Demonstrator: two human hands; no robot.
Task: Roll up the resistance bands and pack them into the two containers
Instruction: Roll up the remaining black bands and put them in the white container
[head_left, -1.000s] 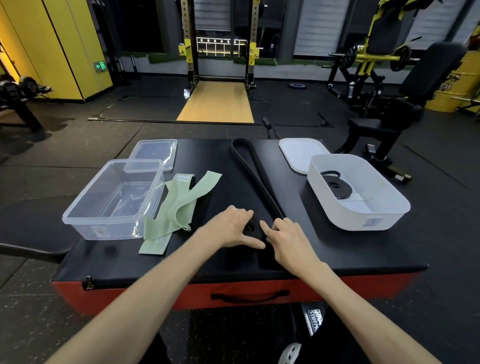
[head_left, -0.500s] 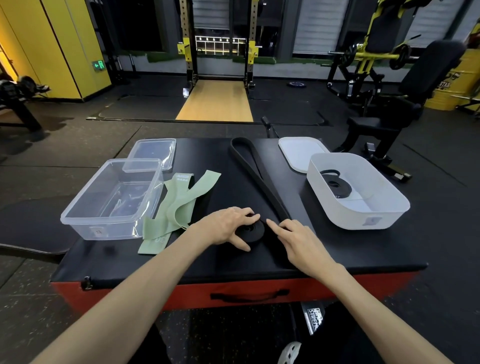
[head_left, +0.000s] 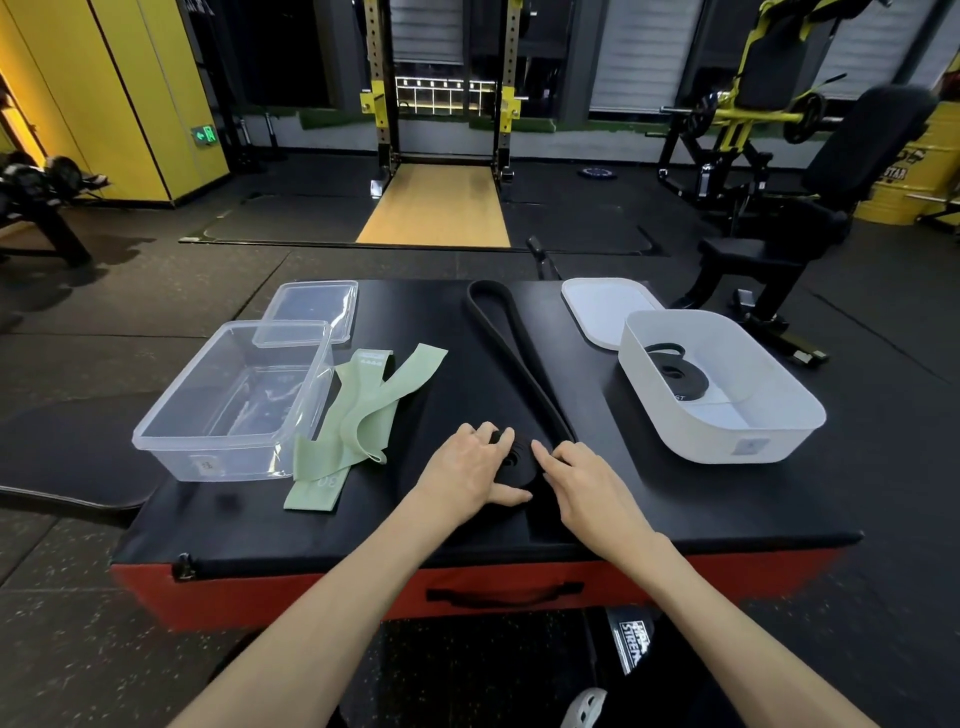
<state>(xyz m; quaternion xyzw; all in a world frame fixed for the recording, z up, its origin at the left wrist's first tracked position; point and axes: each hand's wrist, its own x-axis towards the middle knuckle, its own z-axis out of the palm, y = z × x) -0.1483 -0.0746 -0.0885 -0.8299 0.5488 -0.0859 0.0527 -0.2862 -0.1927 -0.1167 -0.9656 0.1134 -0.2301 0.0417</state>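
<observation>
A long black resistance band (head_left: 506, 340) lies lengthwise on the black padded box (head_left: 649, 499), its near end wound into a flat coil (head_left: 517, 460). My left hand (head_left: 470, 470) grips the coil from the left, fingers curled over its top and thumb under its near edge. My right hand (head_left: 582, 480) presses the coil's right side with its fingertips where the band leaves it. Light green bands (head_left: 363, 410) lie loose beside the clear container (head_left: 234, 400). The white container (head_left: 722, 387) holds a rolled black band (head_left: 675, 371).
A clear lid (head_left: 311, 312) lies behind the clear container and a white lid (head_left: 608, 309) behind the white one. The box has a red front with a black handle (head_left: 501, 597). Gym racks, a bench and machines stand on the floor beyond.
The coil has grown and shifted slightly forward along the band. My left hand has turned round it, and my right hand has moved up against its right side.
</observation>
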